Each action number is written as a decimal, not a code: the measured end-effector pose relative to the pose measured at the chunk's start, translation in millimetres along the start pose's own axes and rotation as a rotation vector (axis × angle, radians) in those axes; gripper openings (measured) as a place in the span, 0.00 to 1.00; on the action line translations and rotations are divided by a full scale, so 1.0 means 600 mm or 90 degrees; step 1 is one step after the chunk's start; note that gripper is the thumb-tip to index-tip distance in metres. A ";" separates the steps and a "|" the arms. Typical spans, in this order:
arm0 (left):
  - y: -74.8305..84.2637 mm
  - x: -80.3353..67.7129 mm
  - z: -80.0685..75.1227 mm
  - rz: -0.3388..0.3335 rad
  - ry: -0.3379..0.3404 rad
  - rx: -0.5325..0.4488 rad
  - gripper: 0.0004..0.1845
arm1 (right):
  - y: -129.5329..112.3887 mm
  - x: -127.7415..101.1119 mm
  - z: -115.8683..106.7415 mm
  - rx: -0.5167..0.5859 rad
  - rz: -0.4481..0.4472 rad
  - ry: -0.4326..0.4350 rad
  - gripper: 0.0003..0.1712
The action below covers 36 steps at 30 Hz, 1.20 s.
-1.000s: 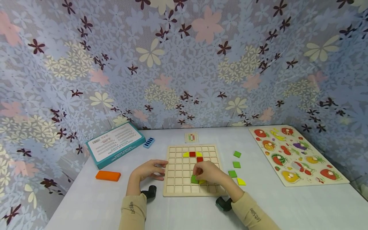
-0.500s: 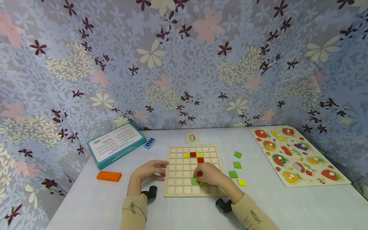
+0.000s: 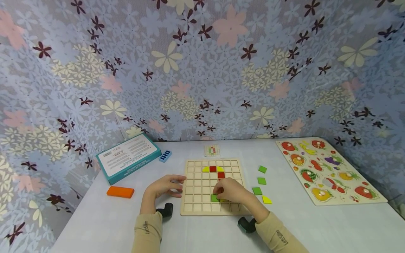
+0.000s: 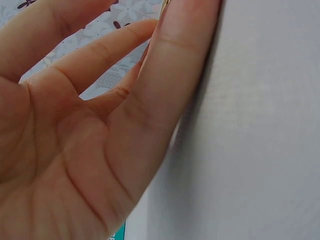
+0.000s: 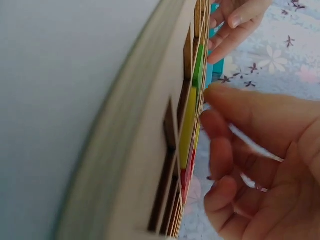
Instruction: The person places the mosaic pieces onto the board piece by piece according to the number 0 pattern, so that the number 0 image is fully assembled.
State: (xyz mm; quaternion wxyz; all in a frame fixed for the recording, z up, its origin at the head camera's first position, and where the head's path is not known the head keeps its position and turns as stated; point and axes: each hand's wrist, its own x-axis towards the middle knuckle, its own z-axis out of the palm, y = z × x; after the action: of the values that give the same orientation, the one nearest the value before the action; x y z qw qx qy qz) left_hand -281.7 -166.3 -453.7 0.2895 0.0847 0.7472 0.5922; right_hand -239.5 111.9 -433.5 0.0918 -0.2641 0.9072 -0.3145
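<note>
A wooden grid board [image 3: 198, 182] lies on the table. Two yellow curved tiles flank a red square tile [image 3: 213, 169] near its far side, with another red tile [image 3: 221, 175] below. My right hand [image 3: 232, 190] holds a green square tile [image 3: 214, 198] at its edge with thumb and curled fingertips; the tile sits low in a cell. Beside it, a yellow tile [image 5: 189, 127] is partly covered by that hand in the head view. My left hand [image 3: 164, 186] rests at the board's left edge, fingers loosely bent and holding nothing; its palm [image 4: 65, 165] shows in the left wrist view.
Several loose green tiles [image 3: 262, 180] and one yellow tile [image 3: 267, 199] lie right of the board. Behind stands a small pattern card [image 3: 212, 150]. A teal box [image 3: 129, 158], blue piece [image 3: 165, 156] and orange block [image 3: 120, 192] are left; a fruit puzzle [image 3: 329, 172] is right.
The green tile looked slightly raised a second ago and now lies flatter in its cell under the right fingertips. The left hand has stayed at the board's edge.
</note>
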 end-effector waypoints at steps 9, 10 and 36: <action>0.002 0.000 -0.001 0.007 -0.001 0.000 0.27 | 0.024 -0.006 -0.037 0.022 -0.002 0.022 0.05; 0.002 0.001 -0.001 0.007 -0.002 -0.001 0.27 | 0.028 -0.009 -0.043 0.022 0.000 0.030 0.05; -0.001 0.002 0.001 -0.002 0.004 0.001 0.27 | 0.120 -0.114 -0.103 0.037 0.079 0.016 0.08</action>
State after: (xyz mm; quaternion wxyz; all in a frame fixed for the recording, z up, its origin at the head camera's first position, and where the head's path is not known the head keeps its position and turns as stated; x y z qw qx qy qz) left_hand -282.6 -165.5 -454.6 0.2883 0.0820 0.7484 0.5916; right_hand -232.8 228.9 -429.4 0.1072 -0.2008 0.9133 -0.3379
